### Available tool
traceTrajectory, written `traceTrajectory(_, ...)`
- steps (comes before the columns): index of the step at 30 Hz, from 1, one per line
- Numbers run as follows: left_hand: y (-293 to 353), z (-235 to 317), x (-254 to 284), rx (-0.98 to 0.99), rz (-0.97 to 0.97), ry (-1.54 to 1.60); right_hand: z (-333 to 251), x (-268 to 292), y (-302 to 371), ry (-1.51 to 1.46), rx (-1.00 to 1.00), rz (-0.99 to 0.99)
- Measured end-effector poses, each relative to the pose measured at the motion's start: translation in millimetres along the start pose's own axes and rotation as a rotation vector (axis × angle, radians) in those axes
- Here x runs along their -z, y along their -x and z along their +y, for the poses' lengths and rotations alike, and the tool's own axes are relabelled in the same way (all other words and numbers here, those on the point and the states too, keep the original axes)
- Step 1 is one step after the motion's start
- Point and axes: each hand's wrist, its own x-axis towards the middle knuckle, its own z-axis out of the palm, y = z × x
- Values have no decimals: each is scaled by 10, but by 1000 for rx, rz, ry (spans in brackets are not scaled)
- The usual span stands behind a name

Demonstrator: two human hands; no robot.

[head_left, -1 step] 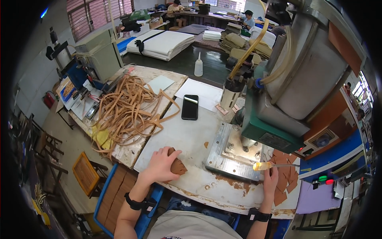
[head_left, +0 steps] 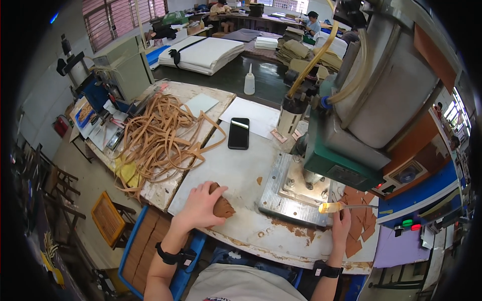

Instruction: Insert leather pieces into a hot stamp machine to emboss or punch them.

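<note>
Your left hand (head_left: 199, 206) grips a stack of brown pieces (head_left: 222, 206); your right hand (head_left: 341, 225) is just beside the lit lamp (head_left: 329, 207), its hold too obscured to tell.

The small brown leather-like stack (head_left: 223, 207) looks matt, its edge ragged. I catch a glassy shine off the flat black rectangular phone (head_left: 239, 135), and a harder one off the broad silver metal base plate (head_left: 273, 186). The boxy green machine head (head_left: 340, 171) seems smooth and glossy; the long tan leathery straps (head_left: 159, 138), duller; the pale worktop (head_left: 208, 168), scuffed and stained.
</note>
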Motion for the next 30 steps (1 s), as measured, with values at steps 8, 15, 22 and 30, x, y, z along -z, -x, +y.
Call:
traceTrajectory(8,-141,-36,-102,7,114,-234,10,7,-45,-31,2,34)
traceTrajectory(15,-172,-91,-207,87,81,-154,-269,-13,-7,77,74,59)
traceTrajectory(22,-74,86,2,-40,99,-94,-217,43,5,62,45,56)
traceTrajectory(30,-6,44,-388,2,244,-211,-280,3,4,87,25,36)
